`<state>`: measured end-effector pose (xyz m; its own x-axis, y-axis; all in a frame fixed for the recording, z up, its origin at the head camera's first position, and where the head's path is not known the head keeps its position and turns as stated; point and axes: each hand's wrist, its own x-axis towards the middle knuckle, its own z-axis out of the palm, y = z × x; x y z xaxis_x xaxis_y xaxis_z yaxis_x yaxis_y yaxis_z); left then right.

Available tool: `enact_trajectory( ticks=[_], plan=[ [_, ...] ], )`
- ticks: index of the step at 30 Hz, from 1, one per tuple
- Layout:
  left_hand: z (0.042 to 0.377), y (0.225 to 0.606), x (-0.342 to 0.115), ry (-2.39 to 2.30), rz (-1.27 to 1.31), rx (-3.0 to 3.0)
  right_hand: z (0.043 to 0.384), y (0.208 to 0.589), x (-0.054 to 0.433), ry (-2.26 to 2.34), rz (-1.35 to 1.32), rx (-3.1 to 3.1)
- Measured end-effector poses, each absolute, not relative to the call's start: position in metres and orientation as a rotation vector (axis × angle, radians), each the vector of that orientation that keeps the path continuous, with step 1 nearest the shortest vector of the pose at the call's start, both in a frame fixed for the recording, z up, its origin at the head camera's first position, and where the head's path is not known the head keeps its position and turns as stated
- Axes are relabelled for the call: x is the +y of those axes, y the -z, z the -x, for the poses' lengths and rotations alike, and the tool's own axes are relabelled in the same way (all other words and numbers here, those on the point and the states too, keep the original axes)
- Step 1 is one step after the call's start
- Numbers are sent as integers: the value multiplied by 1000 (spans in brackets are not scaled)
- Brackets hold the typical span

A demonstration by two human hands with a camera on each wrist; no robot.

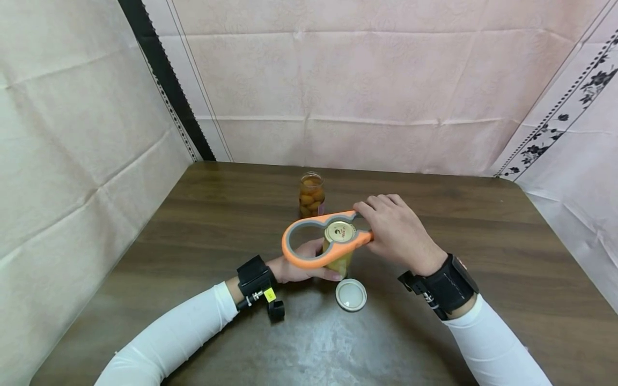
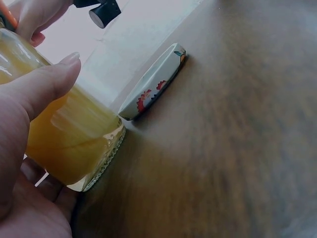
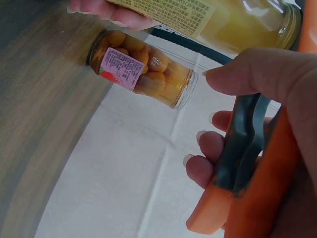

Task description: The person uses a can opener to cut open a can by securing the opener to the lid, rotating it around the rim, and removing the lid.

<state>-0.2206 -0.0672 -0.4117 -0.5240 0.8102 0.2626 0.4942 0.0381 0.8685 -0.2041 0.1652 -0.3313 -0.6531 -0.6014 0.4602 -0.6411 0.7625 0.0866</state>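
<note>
My left hand grips a glass jar of yellow contents low on its side, thumb across the front in the left wrist view. The jar stands upright on the table and has a printed cream lid. With my right hand I hold an orange-and-grey jar opener by its handles. Its inner grey edges lie around that lid. In the right wrist view, my fingers curl around the handles and the jar's label faces the camera.
A lidless jar of round orange-brown fruit stands just behind the opener. A loose white lid with a flower print on its side lies in front of the held jar. Cloth hangs around the brown wooden table.
</note>
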Motion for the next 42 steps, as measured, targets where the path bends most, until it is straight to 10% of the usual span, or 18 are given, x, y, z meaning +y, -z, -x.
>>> enact_trajectory(
  ticks=[42],
  plan=[
    [217, 418, -65, -1551, -1141, 2121, 162, 322, 158, 136, -782, -2509]
  ],
)
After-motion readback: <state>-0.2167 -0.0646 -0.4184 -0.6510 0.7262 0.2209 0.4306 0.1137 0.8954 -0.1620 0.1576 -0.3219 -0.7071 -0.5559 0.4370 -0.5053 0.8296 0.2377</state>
